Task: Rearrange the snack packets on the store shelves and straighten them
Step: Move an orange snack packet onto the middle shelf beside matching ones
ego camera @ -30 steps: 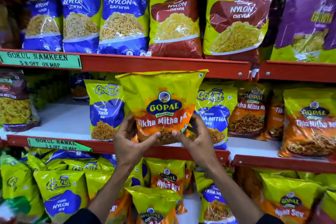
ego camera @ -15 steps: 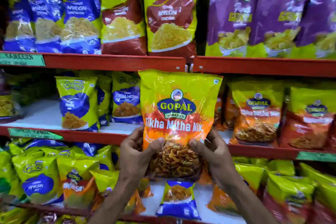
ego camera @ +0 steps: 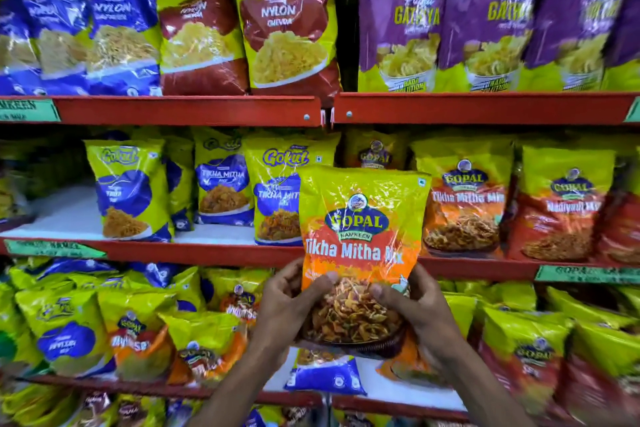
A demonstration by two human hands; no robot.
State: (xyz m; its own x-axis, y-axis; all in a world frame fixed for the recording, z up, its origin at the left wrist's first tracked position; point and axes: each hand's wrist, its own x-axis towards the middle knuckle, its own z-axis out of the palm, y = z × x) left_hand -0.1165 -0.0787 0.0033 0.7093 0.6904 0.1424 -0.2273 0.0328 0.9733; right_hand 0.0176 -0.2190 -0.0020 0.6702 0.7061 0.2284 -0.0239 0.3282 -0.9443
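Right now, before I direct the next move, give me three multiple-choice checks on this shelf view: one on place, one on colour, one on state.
1. Where do the purple Gathiya packets stand?
A. Top shelf, right side
B. Middle shelf, left side
C. Lowest shelf

2. What colour is the front edge of the shelves?
A. Blue
B. Red
C. White

3. How is the Gopal Tikha Mitha Mix packet held?
A. Lying flat on a shelf, untouched
B. In one hand, upside down
C. Upright in both hands, gripped at its lower part

Answers: 1 A, they fill the top row right of the divider. 2 B, every shelf lip is red. 3 C, the left hand and right hand clasp its bottom and the label reads upright.
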